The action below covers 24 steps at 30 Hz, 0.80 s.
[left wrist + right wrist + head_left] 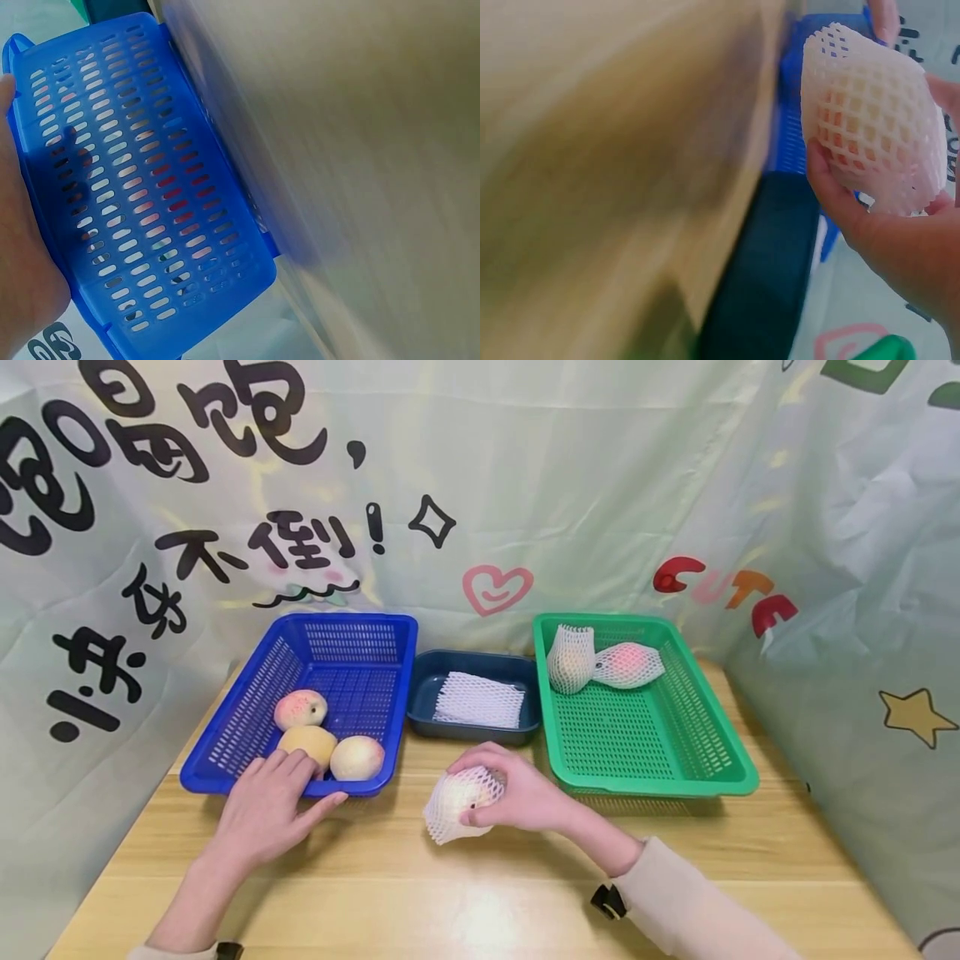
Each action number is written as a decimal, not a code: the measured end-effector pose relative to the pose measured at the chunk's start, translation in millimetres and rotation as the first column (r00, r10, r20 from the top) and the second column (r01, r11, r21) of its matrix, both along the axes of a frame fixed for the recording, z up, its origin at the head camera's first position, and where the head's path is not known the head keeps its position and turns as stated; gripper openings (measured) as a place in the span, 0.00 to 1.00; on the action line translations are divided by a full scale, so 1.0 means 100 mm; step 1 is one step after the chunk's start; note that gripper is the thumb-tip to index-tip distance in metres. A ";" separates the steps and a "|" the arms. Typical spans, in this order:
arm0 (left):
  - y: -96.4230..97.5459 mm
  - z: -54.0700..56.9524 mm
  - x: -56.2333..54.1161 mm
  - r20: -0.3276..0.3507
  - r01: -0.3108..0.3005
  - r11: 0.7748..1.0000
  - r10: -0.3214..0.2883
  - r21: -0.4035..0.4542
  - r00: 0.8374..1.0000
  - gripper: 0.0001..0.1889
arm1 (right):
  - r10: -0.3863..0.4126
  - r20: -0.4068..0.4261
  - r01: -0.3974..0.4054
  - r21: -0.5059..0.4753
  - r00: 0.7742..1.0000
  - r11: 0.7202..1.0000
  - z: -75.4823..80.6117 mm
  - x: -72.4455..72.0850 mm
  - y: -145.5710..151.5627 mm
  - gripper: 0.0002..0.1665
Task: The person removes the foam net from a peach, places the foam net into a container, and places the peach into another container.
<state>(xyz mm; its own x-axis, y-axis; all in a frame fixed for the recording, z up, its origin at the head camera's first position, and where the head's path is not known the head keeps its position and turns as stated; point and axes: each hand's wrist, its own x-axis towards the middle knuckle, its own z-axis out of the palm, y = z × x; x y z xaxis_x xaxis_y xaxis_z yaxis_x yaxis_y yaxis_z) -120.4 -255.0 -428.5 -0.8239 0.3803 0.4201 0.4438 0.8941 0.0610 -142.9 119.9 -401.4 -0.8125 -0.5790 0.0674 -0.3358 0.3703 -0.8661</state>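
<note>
My right hand (528,793) grips a peach wrapped in a white foam net (459,806) above the table, thumb on the near side and fingers over the top. The right wrist view shows the wrapped peach (874,124) up close, its pinkish skin visible through the mesh. My left hand (266,802) reaches over the front rim of the blue basket (193,768), fingers at a yellow peach (311,743), thumb spread outside. Its fingertips are partly hidden. Two pinkish peaches, one behind (300,708) and one to the right (357,758), lie bare beside it.
A dark tray (420,693) holding flat white foam nets (480,700) stands between the baskets. At right is a green basket (738,768) with two net-wrapped fruits, one upright (572,664) and one lying (628,664). A printed cloth (480,510) hangs behind the wooden table (375,893).
</note>
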 end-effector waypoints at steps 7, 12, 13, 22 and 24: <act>-0.01 -0.01 0.01 0.016 -0.009 1.000 0.010 -0.005 1.000 0.25 | 0.008 0.027 -0.009 0.035 1.000 0.999 -0.23 0.02 -0.02 0.31; 0.00 -0.02 0.02 0.010 -0.007 1.000 0.007 -0.006 1.000 0.26 | 0.021 0.048 -0.023 0.028 0.999 0.999 -0.30 0.03 0.04 0.32; 0.00 -0.01 0.02 0.008 -0.006 1.000 0.006 -0.006 1.000 0.26 | 0.025 0.043 -0.026 0.028 0.999 0.999 -0.30 0.03 0.06 0.33; 0.01 0.01 0.02 0.000 -0.006 1.000 0.006 -0.005 1.000 0.25 | 0.069 -0.048 -0.065 0.083 0.996 0.994 -0.26 0.05 0.14 0.43; 0.00 0.01 0.01 -0.004 -0.006 1.000 0.006 -0.004 1.000 0.25 | 0.078 -0.070 -0.072 0.094 0.994 0.993 -0.25 0.06 0.14 0.42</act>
